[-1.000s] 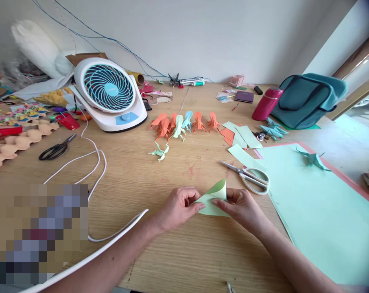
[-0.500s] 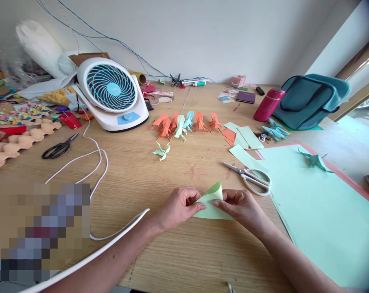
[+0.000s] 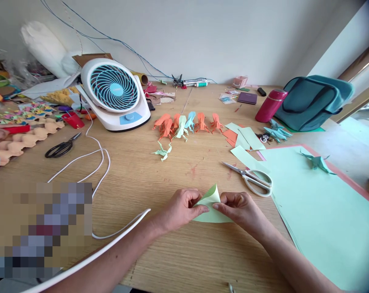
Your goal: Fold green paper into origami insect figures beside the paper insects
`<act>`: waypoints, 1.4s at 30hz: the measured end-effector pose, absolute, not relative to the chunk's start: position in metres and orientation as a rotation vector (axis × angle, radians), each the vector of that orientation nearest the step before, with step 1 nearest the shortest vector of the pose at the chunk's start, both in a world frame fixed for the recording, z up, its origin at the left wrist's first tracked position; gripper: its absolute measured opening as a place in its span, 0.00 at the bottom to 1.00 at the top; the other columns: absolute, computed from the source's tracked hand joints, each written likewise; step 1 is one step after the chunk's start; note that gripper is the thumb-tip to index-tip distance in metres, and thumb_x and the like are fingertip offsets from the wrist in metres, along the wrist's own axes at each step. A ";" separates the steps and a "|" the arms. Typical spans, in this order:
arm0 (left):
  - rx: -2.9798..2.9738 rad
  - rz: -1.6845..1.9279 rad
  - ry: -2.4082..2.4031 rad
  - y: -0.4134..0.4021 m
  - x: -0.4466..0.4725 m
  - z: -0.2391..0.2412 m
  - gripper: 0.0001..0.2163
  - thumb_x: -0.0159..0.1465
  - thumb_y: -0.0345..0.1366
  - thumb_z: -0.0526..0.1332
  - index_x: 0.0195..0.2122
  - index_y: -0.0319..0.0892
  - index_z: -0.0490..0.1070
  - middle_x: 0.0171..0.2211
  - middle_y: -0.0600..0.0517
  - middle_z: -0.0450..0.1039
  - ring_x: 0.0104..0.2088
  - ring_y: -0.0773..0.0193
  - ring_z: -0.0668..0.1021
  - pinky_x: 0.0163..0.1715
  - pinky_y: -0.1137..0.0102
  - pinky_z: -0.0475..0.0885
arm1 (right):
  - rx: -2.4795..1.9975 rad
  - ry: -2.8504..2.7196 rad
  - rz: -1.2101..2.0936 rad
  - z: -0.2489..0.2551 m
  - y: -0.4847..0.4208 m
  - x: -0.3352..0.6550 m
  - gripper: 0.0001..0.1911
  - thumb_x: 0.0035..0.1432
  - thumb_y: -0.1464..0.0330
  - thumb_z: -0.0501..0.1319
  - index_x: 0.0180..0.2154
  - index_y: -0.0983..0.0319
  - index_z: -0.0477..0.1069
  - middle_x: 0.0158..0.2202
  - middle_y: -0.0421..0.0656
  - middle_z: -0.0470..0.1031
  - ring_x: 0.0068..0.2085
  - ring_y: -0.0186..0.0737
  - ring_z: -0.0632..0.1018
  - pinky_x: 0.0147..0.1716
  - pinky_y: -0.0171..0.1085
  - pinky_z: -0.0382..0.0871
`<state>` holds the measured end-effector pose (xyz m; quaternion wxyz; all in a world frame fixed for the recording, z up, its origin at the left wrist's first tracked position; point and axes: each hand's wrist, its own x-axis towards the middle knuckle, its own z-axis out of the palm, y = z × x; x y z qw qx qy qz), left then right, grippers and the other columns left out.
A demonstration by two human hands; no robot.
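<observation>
Between my two hands is a light green sheet of paper (image 3: 213, 215), its upper part curled over into a pointed fold. My left hand (image 3: 184, 207) pinches its left side, thumb on top and fingers bent behind. On the right side my right hand (image 3: 237, 207) grips the paper the same way, the thumb pressing near the middle. White-handled scissors (image 3: 257, 182) lie just beyond my right hand. Farther off stand several folded paper figures in orange (image 3: 201, 123), pale green (image 3: 182, 127) and blue (image 3: 190, 121), with one green figure (image 3: 162, 151) nearer me.
A fan (image 3: 117, 95) stands at the back left, with black scissors (image 3: 62, 148) and a white cable (image 3: 108, 162) before it. Large green sheets (image 3: 321, 211) cover the right side, beside cut paper pieces (image 3: 251, 137), a pink bottle (image 3: 271, 106) and a teal bag (image 3: 312, 103).
The curled top of the paper has narrowed and shifted slightly left. My thumbs have come a little closer together. The whole view has moved slightly.
</observation>
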<state>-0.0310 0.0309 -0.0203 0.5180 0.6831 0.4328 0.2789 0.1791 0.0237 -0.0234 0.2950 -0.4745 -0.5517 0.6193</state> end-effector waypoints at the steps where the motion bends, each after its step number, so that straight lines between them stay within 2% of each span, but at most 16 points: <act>1: 1.653 0.661 1.034 0.031 -0.032 -0.021 0.09 0.60 0.34 0.64 0.25 0.38 0.69 0.24 0.57 0.62 0.26 0.71 0.65 0.26 0.75 0.58 | -1.261 -1.465 1.649 -0.023 0.024 0.179 0.23 0.52 0.51 0.67 0.23 0.64 0.69 0.20 0.36 0.61 0.24 0.30 0.59 0.23 0.34 0.48; 5: 1.656 0.623 1.003 0.031 -0.034 -0.021 0.08 0.60 0.34 0.63 0.27 0.38 0.70 0.26 0.57 0.63 0.27 0.71 0.65 0.25 0.75 0.58 | -1.258 -1.504 1.631 -0.023 0.024 0.179 0.23 0.53 0.50 0.66 0.24 0.64 0.69 0.20 0.36 0.61 0.24 0.30 0.59 0.23 0.34 0.48; 9: 1.628 0.639 0.994 0.030 -0.032 -0.020 0.11 0.60 0.37 0.64 0.25 0.38 0.66 0.24 0.58 0.59 0.26 0.71 0.63 0.24 0.75 0.57 | -1.274 -1.538 1.574 -0.024 0.021 0.176 0.23 0.54 0.51 0.65 0.23 0.63 0.69 0.21 0.36 0.60 0.24 0.30 0.58 0.23 0.34 0.48; 14: 1.707 0.642 0.988 0.029 -0.031 -0.017 0.11 0.61 0.35 0.63 0.25 0.39 0.65 0.24 0.59 0.58 0.26 0.72 0.63 0.25 0.75 0.57 | -1.213 -1.475 1.625 -0.026 0.018 0.173 0.20 0.55 0.53 0.66 0.26 0.63 0.72 0.23 0.37 0.66 0.25 0.31 0.62 0.24 0.34 0.52; 21: 1.741 0.553 0.989 0.030 -0.035 -0.018 0.10 0.60 0.36 0.64 0.24 0.38 0.67 0.25 0.57 0.62 0.26 0.71 0.65 0.25 0.75 0.58 | -1.267 -1.331 1.724 -0.022 0.022 0.176 0.22 0.48 0.51 0.70 0.26 0.64 0.71 0.22 0.38 0.66 0.24 0.31 0.63 0.24 0.34 0.54; 25: 1.670 0.536 1.001 0.031 -0.036 -0.020 0.11 0.59 0.36 0.64 0.24 0.38 0.66 0.23 0.57 0.60 0.25 0.71 0.63 0.24 0.75 0.57 | -1.287 -1.278 1.597 -0.016 0.029 0.184 0.24 0.47 0.49 0.70 0.24 0.63 0.69 0.21 0.36 0.64 0.24 0.30 0.61 0.24 0.33 0.54; 30: 1.586 0.570 0.986 0.033 -0.035 -0.022 0.09 0.61 0.38 0.62 0.28 0.38 0.69 0.25 0.56 0.60 0.25 0.71 0.64 0.23 0.75 0.57 | -1.228 -1.455 1.673 -0.016 0.027 0.181 0.23 0.50 0.48 0.68 0.31 0.62 0.70 0.25 0.38 0.67 0.25 0.32 0.63 0.24 0.33 0.55; 36: 1.718 0.578 1.005 0.030 -0.034 -0.022 0.12 0.62 0.39 0.62 0.25 0.38 0.66 0.25 0.57 0.59 0.26 0.70 0.63 0.24 0.74 0.56 | -1.324 -1.626 1.469 -0.022 0.017 0.170 0.23 0.52 0.51 0.67 0.22 0.62 0.64 0.22 0.36 0.60 0.25 0.31 0.59 0.23 0.33 0.50; 42: 1.773 0.529 1.002 0.030 -0.034 -0.021 0.10 0.60 0.36 0.64 0.25 0.38 0.67 0.25 0.57 0.62 0.27 0.70 0.65 0.26 0.74 0.57 | -1.317 -1.395 1.668 -0.021 0.021 0.173 0.22 0.47 0.51 0.69 0.25 0.63 0.68 0.21 0.37 0.64 0.24 0.31 0.62 0.23 0.33 0.52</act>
